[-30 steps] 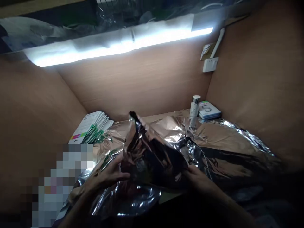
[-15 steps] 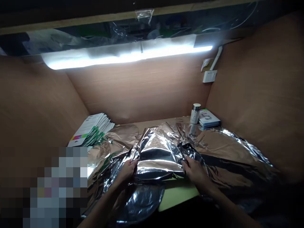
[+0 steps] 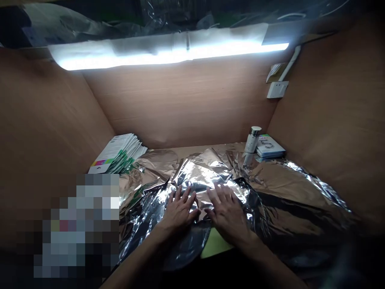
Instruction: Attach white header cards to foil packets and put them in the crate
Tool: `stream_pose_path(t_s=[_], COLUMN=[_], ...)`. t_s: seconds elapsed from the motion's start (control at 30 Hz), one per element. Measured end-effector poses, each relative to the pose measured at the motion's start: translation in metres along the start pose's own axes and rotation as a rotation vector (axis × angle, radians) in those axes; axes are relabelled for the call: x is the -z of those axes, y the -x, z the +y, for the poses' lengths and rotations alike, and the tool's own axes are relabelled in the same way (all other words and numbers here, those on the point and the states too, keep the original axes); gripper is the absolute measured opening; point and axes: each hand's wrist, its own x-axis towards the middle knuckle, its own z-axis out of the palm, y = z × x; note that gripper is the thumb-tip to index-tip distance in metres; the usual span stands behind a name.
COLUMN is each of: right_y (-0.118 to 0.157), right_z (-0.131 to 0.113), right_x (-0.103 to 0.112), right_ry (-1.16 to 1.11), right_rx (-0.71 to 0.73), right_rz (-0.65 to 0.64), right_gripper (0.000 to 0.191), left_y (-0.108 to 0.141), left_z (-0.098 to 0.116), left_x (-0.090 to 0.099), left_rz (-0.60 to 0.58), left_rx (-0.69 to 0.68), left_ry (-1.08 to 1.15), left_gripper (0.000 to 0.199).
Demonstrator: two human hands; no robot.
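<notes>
A shiny silver foil sheet (image 3: pixel 200 170), creased and reflective, lies across the middle of the work surface. My left hand (image 3: pixel 180 206) rests on its near left part with the fingers spread. Beside it, my right hand (image 3: pixel 225 204) presses on the near right part, palm down and fingers stretched out. Neither hand grips anything. Between and below the wrists, a dark glossy rounded piece (image 3: pixel 188 247) and a yellow-green surface (image 3: pixel 216 243) show in part. What lies under the foil is hidden.
A stack of printed white cards (image 3: pixel 117 152) leans at the back left. A white bottle with a metallic cap (image 3: pixel 252 139) stands by a pile of white packets (image 3: pixel 269 146) at the back right. Wooden panels enclose three sides. A lamp (image 3: pixel 174 56) hangs above; a socket (image 3: pixel 277 89) is on the wall.
Both hands have let go of the foil's side edges, moved inward and now lie flat on it. The foil's near part has flattened. The camera view has shifted slightly.
</notes>
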Motion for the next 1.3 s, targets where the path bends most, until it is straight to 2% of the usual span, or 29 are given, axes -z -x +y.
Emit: stream_pose_path(t_s=[0.1, 0.17, 0.23, 0.3, 0.37, 0.43, 0.53, 0.63, 0.73, 0.8, 0.87, 0.93, 1.03, 1.1, 1.17, 1.23, 1.3], right_y=[0.009, 0.014, 0.016, 0.015, 0.014, 0.012, 0.012, 0.012, 0.007, 0.003, -0.001, 0.001, 0.015, 0.029, 0.042, 0.049, 0.050], right_z=[0.005, 0.015, 0.023, 0.028, 0.030, 0.030, 0.030, 0.030, 0.032, 0.035, 0.036, 0.036, 0.031, 0.030, 0.035, 0.046, 0.060], right_x=[-0.019, -0.025, -0.024, -0.020, -0.018, -0.018, -0.020, -0.022, -0.022, -0.020, -0.015, -0.008, 0.000, -0.001, -0.007, -0.011, -0.007], right_ry=[-0.029, -0.030, -0.038, -0.053, -0.065, -0.074, -0.087, -0.066, 0.012, 0.078, 0.118, 0.125, 0.116, 0.123, 0.134, 0.127, 0.099], right_rx=[0.030, 0.046, 0.120, 0.196, 0.219, 0.209, 0.208, 0.225, 0.266, 0.311, 0.355, 0.379, 0.392, 0.402, 0.428, 0.462, 0.492], right_rz=[-0.230, -0.290, -0.304, -0.341, -0.391, -0.419, -0.425, -0.407, -0.377, -0.355, -0.335, -0.311, -0.269, -0.246, -0.211, -0.162, -0.113], right_gripper=[0.063, 0.071, 0.076, 0.074, 0.070, 0.068, 0.065, 0.062, 0.055, 0.053, 0.053, 0.051, 0.051, 0.050, 0.045, 0.038, 0.034], left_y=[-0.001, -0.001, -0.006, -0.022, -0.049, -0.079, -0.116, -0.134, -0.139, -0.132, -0.111, -0.075, -0.006, 0.034, 0.059, 0.069, 0.069], left_z=[-0.005, -0.007, -0.008, -0.008, -0.012, -0.024, -0.054, -0.080, -0.082, -0.070, -0.052, -0.034, -0.016, -0.014, -0.018, -0.024, -0.029], left_x=[-0.013, -0.013, -0.008, 0.002, 0.009, 0.011, 0.005, 0.001, 0.009, 0.020, 0.029, 0.034, 0.031, 0.025, 0.019, 0.012, 0.008], left_rz=[-0.101, -0.108, -0.083, -0.019, 0.030, 0.024, -0.042, -0.077, -0.075, -0.052, -0.052, -0.110, -0.226, -0.249, -0.237, -0.198, -0.159], left_rx=[0.053, 0.059, 0.036, -0.021, -0.085, -0.099, -0.010, 0.073, 0.090, 0.062, -0.008, -0.133, -0.351, -0.323, -0.261, -0.236, -0.240], left_ry=[0.026, 0.034, 0.032, 0.024, 0.009, 0.000, 0.004, 0.009, 0.008, 0.004, 0.010, 0.031, 0.033, -0.017, -0.057, -0.069, -0.069], left_gripper=[0.075, 0.078, 0.077, 0.067, 0.058, 0.056, 0.060, 0.061, 0.061, 0.064, 0.066, 0.073, 0.091, 0.077, 0.068, 0.070, 0.070])
